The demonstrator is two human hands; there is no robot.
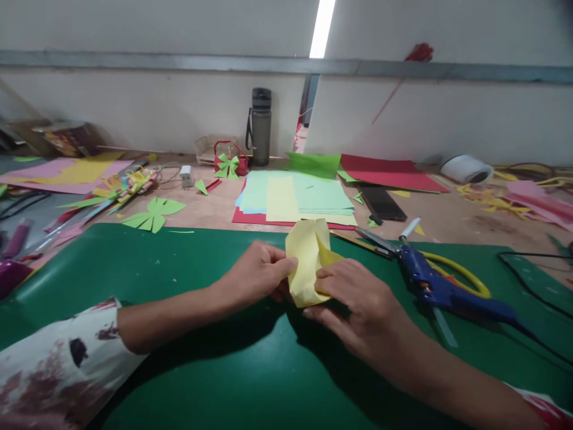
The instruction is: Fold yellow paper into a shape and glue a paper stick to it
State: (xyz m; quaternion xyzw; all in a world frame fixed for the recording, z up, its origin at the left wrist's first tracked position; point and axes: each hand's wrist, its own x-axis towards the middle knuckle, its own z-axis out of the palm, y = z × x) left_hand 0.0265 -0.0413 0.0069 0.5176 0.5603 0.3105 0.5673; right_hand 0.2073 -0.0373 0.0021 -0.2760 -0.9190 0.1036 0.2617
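Note:
A folded piece of yellow paper [307, 260] is held up above the green mat [201, 370], between both hands. My left hand [257, 269] pinches its left edge, with the thumb on the front face and the other fingers partly hidden behind. At the lower right side my right hand [356, 298] grips the paper, fingers pressed on its front and thumb underneath. A flap of the paper stands up along its right side, over the right-hand fingers. Just behind lies a stack of pale green paper sheets [326, 194] with a pale yellow strip [283, 200] on top.
To the right lie a blue glue gun [447, 292], scissors [376, 239] with yellow handles and a dark phone [382, 202]. Green paper cut-outs [154, 214] rest behind the mat at left. A water bottle [261, 128] and small red basket [233, 164] stand near the wall.

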